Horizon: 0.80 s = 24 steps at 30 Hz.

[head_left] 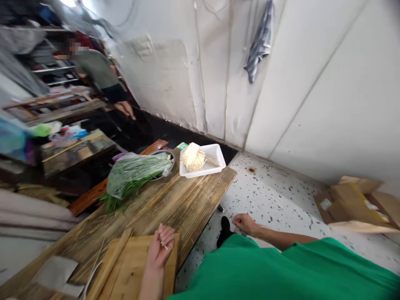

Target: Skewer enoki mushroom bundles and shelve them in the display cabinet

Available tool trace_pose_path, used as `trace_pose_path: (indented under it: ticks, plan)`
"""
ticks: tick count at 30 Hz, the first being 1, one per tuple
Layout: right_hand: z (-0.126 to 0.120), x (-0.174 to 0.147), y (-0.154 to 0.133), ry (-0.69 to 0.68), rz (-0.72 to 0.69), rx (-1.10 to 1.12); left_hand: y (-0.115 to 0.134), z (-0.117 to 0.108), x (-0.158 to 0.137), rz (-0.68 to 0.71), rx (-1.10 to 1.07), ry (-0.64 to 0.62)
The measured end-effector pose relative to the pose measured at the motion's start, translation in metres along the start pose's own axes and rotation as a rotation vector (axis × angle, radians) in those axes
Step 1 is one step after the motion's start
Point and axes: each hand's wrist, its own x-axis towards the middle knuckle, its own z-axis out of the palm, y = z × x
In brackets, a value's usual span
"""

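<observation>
My left hand [163,243] is above the wooden cutting board [133,268], palm turned up and fingers curled around a small, thin whitish piece [163,245]. My right hand [245,223] hangs beside the table over the floor, its fingers curled in; whether anything is in them cannot be made out. Farther along the table a white plastic tray [221,157] carries a pile of pale yellowish food on thin sticks [194,158]. Left of it, long green chive-like stalks [137,171] lie partly inside a clear plastic bag, over a grey bowl [173,163].
A rolling-pin-like wooden stick [111,264] lies along the board. A whitish sheet [56,273] is at the table's left. Cardboard boxes [353,202] stand on the speckled floor by the wall. Another person [98,68] is at the back left; a checked cloth [260,39] hangs on the wall.
</observation>
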Motion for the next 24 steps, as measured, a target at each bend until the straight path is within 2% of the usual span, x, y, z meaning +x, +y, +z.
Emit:
trace_pose_path:
  ticks: [4,8,13,16,19,21,23,24]
  plan:
    - [-0.029,-0.010,0.062,0.120,0.327,0.032,-0.005,0.040,0.053,-0.091,0.131,-0.007]
    - [-0.045,-0.004,0.102,0.157,0.538,0.108,-0.017,0.068,0.111,-0.173,0.261,0.003]
    - [-0.061,0.027,0.120,0.070,0.646,0.287,-0.042,0.105,0.176,-0.332,0.523,0.042]
    - [-0.073,0.046,0.123,0.075,0.654,0.407,-0.062,0.139,0.204,-0.417,0.587,-0.018]
    - [-0.082,0.061,0.124,0.152,0.650,0.528,-0.096,0.175,0.227,-0.504,0.637,-0.112]
    - [-0.088,0.073,0.122,0.221,0.644,0.614,-0.130,0.195,0.245,-0.569,0.677,-0.145]
    - [-0.098,0.092,0.120,0.286,0.631,0.699,-0.172,0.210,0.271,-0.633,0.657,-0.115]
    - [-0.104,0.104,0.120,0.310,0.621,0.740,-0.194,0.216,0.288,-0.661,0.656,-0.060]
